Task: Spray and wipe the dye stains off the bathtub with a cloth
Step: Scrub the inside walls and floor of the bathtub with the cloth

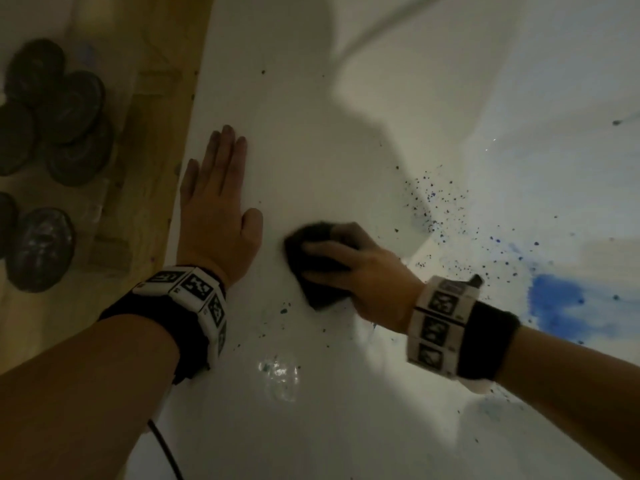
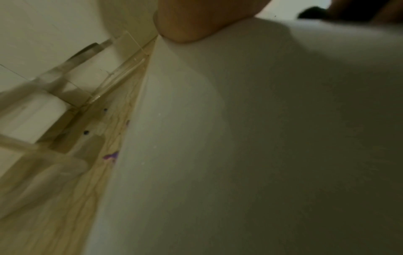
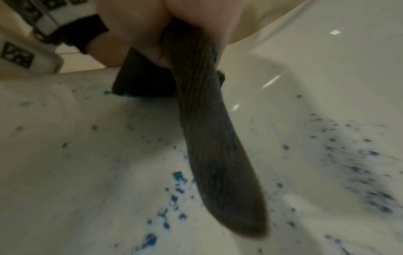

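Note:
My right hand (image 1: 349, 258) grips a dark cloth (image 1: 311, 268) and presses it on the white bathtub rim (image 1: 294, 133). In the right wrist view a long fold of the cloth (image 3: 216, 155) hangs from my palm over blue specks. My left hand (image 1: 218, 202) lies flat on the rim, fingers straight, just left of the cloth. Blue dye stains (image 1: 554, 299) pool inside the tub at the right, and fine dark-blue specks (image 1: 436, 206) scatter across the curve between rim and basin. A wet patch (image 1: 277, 372) shines on the rim near me.
A wooden ledge (image 1: 145, 168) runs along the tub's left side. Several dark round stones (image 1: 55, 109) lie beyond it on the left. A clear plastic rack (image 2: 65, 77) stands on the ledge in the left wrist view. A black cable (image 1: 166, 452) trails from my left wrist.

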Motion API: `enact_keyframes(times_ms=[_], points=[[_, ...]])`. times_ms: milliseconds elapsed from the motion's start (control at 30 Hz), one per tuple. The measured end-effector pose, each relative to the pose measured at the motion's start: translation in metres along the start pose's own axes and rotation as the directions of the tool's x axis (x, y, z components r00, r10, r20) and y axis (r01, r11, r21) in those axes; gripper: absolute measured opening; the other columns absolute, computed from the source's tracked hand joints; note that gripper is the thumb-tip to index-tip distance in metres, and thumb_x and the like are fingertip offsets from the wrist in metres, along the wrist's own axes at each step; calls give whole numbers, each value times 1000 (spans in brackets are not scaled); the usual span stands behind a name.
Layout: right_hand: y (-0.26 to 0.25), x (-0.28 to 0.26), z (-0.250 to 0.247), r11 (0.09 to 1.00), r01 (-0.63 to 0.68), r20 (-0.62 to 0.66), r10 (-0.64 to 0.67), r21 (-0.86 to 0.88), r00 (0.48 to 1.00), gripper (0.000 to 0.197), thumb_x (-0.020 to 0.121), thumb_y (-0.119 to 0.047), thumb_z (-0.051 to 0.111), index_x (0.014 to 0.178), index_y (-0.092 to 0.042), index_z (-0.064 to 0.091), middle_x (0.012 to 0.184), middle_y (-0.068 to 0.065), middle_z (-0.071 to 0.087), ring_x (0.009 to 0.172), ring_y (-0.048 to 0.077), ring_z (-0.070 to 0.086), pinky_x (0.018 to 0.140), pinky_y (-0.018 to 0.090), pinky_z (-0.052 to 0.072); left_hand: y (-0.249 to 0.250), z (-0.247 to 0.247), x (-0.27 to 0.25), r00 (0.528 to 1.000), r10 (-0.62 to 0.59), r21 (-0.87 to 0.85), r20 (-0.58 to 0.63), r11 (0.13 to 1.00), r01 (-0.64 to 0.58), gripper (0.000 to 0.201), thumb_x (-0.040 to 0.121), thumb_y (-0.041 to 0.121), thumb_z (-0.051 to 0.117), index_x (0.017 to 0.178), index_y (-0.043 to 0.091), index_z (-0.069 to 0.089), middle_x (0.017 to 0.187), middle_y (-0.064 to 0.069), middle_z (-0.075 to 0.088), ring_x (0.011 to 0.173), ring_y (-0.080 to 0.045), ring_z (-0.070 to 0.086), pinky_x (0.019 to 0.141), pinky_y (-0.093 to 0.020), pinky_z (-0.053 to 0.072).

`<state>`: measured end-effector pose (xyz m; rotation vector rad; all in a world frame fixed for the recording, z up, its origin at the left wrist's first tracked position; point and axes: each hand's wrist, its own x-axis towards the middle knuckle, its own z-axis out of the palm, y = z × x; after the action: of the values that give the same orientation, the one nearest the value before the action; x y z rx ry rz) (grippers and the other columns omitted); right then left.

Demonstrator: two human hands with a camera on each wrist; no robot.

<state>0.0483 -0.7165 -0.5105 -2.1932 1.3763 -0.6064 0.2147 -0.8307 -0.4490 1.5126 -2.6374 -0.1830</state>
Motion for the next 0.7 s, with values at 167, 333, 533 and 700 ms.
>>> enact_keyframes(times_ms=[167,333,533,700], points=[[32,16,-46,943,-263,-306,317,203,898,54,75,13,50,121,-12,62,128,19,54,115,42,49,99,39,38,2,-2,1,1000,3,-9,-20,1000,-3,82,68,28,28,146,2,24,154,-13,19,143,-22,15,115,-35,3],[24,81,-45,896,-412,-254,442,166,860,45,88,-18,48,131,-32,51,151,10,24,137,35,18,116,37,15,1,-1,1,1000,11,-15,-21,1000,-11,82,68,28,29,145,2,27,153,-15,22,142,-24,18,114,-36,6],[-6,27,-9,996,0,-76,-7,-92,997,57,49,0,80,99,-26,73,129,5,58,120,45,39,67,48,57,0,-2,0,1000,9,2,-2,1000,-9,83,68,30,29,146,2,24,154,-14,19,143,-24,15,115,-37,4],[17,7,-41,994,40,-118,-28,98,993,39,74,-12,40,96,-15,73,120,9,63,105,39,55,74,47,55,1,-2,1,1000,2,-1,14,1000,-2,85,67,32,27,147,4,22,155,-12,17,144,-23,13,115,-37,3]])
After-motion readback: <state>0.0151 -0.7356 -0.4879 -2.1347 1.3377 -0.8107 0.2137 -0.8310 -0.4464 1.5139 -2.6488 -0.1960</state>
